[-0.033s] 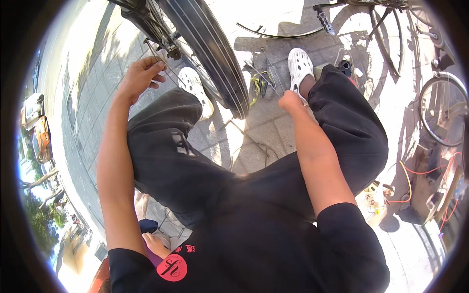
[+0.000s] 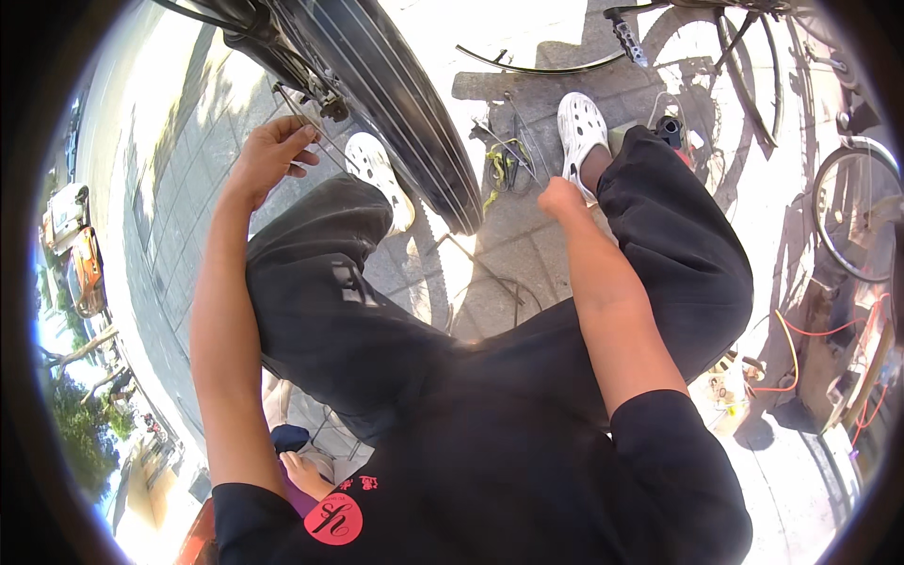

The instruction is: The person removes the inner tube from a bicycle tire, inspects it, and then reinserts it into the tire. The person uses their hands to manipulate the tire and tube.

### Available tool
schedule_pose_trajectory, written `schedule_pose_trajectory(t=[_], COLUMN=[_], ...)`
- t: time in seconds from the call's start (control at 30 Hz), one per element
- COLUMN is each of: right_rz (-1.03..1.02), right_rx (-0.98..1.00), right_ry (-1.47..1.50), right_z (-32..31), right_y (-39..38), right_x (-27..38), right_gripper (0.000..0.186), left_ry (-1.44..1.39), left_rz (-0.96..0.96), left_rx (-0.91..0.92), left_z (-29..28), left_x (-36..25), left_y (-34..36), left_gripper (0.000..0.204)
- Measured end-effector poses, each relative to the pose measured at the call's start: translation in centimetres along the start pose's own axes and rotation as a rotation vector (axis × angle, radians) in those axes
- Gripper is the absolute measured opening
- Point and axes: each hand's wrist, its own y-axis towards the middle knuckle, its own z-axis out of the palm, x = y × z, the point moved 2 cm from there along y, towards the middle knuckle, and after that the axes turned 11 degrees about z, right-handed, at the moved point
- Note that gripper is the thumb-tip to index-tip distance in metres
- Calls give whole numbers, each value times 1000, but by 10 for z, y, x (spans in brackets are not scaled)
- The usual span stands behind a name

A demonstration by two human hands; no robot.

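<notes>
My left hand [image 2: 273, 155] pinches a thin wire beside the brake [image 2: 328, 102] on a black bicycle fork [image 2: 249, 36]. Just to its right is a black grooved tyre [image 2: 405, 113]. My right hand [image 2: 562, 196] is closed near my white clog [image 2: 581, 137]; what it grips is too small to make out, though a thin metal rod runs toward it. On the paving between tyre and right hand lie thin metal tools and a yellow-green cord [image 2: 499, 169]. My other white clog [image 2: 377, 174] stands behind the wire.
A loose curved rim piece [image 2: 537, 66] lies ahead. Another bicycle with a pedal [image 2: 626, 38] is at upper right, a wheel [image 2: 852, 151] and orange hose [image 2: 786, 381] at right. Another person's hand [image 2: 306, 469] shows at lower left, parked vehicles [image 2: 80, 264] at far left.
The fork and the upper part of the tyre have shifted slightly left, and the tyre's lower end slightly right. Both my hands stay almost where they were.
</notes>
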Motion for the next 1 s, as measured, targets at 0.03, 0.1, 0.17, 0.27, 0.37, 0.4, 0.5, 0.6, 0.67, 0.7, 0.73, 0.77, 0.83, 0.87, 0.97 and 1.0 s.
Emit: schedule_pose_trajectory(t=[0.03, 0.1, 0.17, 0.27, 0.37, 0.4, 0.5, 0.6, 0.67, 0.7, 0.73, 0.77, 0.83, 0.87, 0.97, 1.0], right_rz=[-2, -13, -46, -15, -27, -36, -106, -177, -197, -167, -136, -107, -194, -257, -399, -470], right_rx=[17, 13, 27, -17, -41, -50, -91, -114, -81, -68, -63, -57, -230, -275, -372, -389], right_ry=[-14, -63, -111, -146, -187, -202, -232, -220, -170, -96, -15, 67, 51, 0, -153, -161], right_z=[8, 20, 30, 46, 48, 46, 46, 39, 16, 2, -16, -29, -47, -63, -113, -130], right_y=[4, 11, 16, 28, 29, 31, 29, 10, -23, -39, -53, -63, -81, -95, -143, -159], right_x=[1, 5, 6, 0, -1, -1, 0, 3, 18, 24, 31, 36, 40, 42, 40, 32], right_gripper=[39, 34, 33, 30, 29, 29, 30, 32, 33, 33, 33, 33, 32, 32, 28, 28], left_ry=[0, -1, 12, 33, 124, 134, 150, 110, 51, 28, 97, 165, 310, 384, 434, 466], left_rz=[-6, -18, -21, -10, 75, 95, 99, 10, -68, -56, -64, -73, -68, -72, 22, 84], left_rx=[5, 15, 13, -13, -76, -84, -65, -9, 45, 40, 31, 22, 44, 53, 106, 79], left_z=[0, -1, -3, -2, 12, 12, 10, 1, -5, -6, -3, -1, -6, -11, -14, -9], left_x=[2, 3, 2, -3, -29, -30, -27, -11, 2, 5, -7, -20, -21, -20, -17, -24], left_y=[1, 1, 2, 3, -4, -4, -2, 8, 11, 12, 8, 3, -5, -9, -23, -32], left_gripper=[28, 27, 24, 20, 20, 20, 18, 21, 27, 31, 34, 36, 40, 42, 40, 38])
